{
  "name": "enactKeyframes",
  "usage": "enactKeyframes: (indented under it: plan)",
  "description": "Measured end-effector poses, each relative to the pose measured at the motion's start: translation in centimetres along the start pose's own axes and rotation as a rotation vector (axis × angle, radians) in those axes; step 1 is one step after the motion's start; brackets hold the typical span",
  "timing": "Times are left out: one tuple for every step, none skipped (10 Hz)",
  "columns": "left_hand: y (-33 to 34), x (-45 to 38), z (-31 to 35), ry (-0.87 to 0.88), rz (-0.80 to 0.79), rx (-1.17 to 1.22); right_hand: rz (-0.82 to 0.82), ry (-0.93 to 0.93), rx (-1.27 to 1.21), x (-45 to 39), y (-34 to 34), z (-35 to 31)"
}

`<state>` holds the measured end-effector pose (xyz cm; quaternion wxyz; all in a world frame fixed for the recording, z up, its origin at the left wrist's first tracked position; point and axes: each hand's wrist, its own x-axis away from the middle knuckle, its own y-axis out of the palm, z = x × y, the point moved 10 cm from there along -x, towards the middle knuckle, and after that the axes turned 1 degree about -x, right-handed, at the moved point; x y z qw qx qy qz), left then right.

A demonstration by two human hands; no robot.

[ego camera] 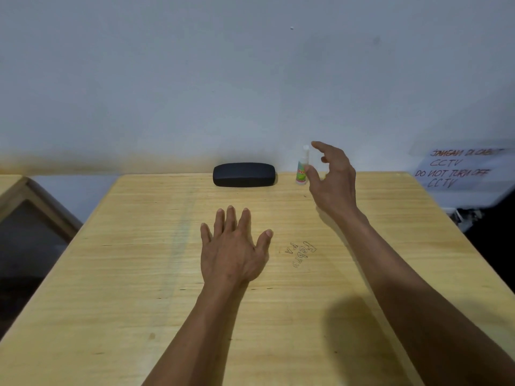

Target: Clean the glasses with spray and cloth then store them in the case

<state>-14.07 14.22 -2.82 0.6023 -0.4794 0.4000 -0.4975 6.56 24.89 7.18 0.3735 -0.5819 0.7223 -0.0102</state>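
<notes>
Seemingly light and easily tipped, the small spray bottle (pixel 302 168) standing at the table's (pixel 139 274) one o'clock is best pinched mid-body by the spread, empty right hand (pixel 333 181) just beside it.

Dim, even light from overhead, soft shadow on the table (pixel 348 330), blurred notice (pixel 459 168), bowed wide-angle edges.

Light wooden table (pixel 117 274): closed black case (pixel 244 174) and upright spray bottle (pixel 302 168) at far edge, apart; pen scribbles mid-surface.
</notes>
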Motion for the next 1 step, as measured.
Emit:
enactKeyframes:
  plan:
    - [-0.22,0.12,0.07,0.0,0.015,0.014,-0.007,0.04,-0.047,3.48,-0.86,-1.06]
